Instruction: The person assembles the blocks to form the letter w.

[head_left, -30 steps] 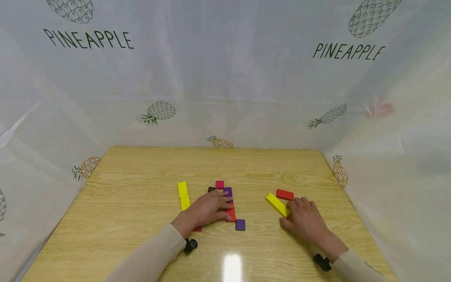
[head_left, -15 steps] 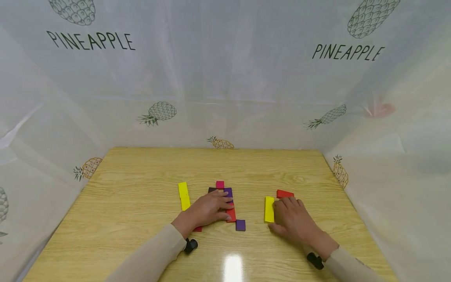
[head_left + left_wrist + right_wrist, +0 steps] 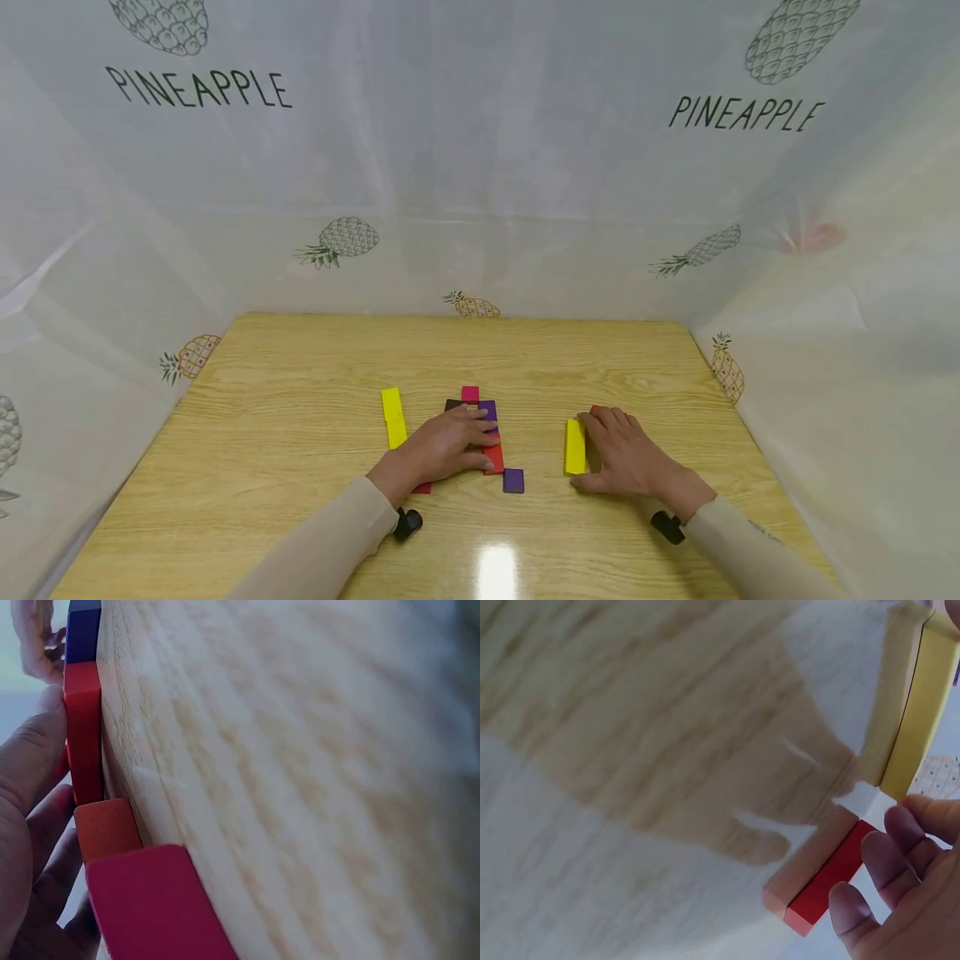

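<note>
In the head view my left hand (image 3: 444, 442) rests across a cluster of flat coloured blocks, fingers reaching over a purple block (image 3: 487, 410) and a red block (image 3: 493, 460). The left wrist view shows its thumb against that red block, beside an orange block (image 3: 109, 829) and a magenta block (image 3: 157, 900). My right hand (image 3: 626, 458) pinches a long yellow block (image 3: 574, 447) by its two ends, thumb at the near end, index finger at the far end. A red block (image 3: 832, 877) lies by its other fingers, mostly covered in the head view.
Two yellow blocks (image 3: 393, 417) lie end to end left of the cluster. A small magenta block (image 3: 470, 393) and a black block (image 3: 453, 405) sit at its far side, a purple square (image 3: 513, 481) at its near right. A pineapple-print sheet (image 3: 480, 167) surrounds the wooden table (image 3: 300, 375).
The right hand has moved left and turned the yellow block from slanted to nearly straight up and down in the head view. Its fingers now span the block's ends. The left hand stays in place.
</note>
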A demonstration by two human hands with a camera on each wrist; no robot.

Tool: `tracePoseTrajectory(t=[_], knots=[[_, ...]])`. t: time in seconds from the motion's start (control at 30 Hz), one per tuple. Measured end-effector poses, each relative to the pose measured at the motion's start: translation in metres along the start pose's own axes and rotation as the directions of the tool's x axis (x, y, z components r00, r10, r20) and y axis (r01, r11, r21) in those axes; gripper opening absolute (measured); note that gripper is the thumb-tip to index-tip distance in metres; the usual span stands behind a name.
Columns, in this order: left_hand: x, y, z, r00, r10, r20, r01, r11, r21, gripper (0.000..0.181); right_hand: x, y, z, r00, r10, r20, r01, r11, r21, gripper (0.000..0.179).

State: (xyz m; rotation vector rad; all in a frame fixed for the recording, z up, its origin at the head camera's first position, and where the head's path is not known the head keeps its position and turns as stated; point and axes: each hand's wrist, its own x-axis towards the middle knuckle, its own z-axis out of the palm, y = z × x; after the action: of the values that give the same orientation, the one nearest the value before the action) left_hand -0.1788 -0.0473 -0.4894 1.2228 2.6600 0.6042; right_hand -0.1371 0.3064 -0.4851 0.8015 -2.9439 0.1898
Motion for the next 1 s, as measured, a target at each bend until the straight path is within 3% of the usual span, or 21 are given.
tracePoseTrajectory(t=[0.17, 0.53, 1.0], knots=[[0.0, -0.001, 0.001, 1.0, 0.011, 0.0, -0.011, 1.0, 0.008, 0.048, 0.0, 0.0, 0.002, 1.0, 0.009, 0.009, -0.01, 0.999, 0.039, 0.091], [0.002, -0.003, 0.004, 1.0, 0.002, 0.002, -0.002, 1.0, 0.022, 0.049, 0.006, -0.003, 0.007, 0.996, -0.028, -0.087, 0.027, 0.999, -0.019, 0.088], [0.002, 0.001, 0.001, 1.0, -0.007, 0.01, 0.007, 1.0, 0.03, 0.049, 0.03, -0.021, 0.007, 0.999, -0.029, -0.027, 0.029, 0.999, -0.033, 0.087]])
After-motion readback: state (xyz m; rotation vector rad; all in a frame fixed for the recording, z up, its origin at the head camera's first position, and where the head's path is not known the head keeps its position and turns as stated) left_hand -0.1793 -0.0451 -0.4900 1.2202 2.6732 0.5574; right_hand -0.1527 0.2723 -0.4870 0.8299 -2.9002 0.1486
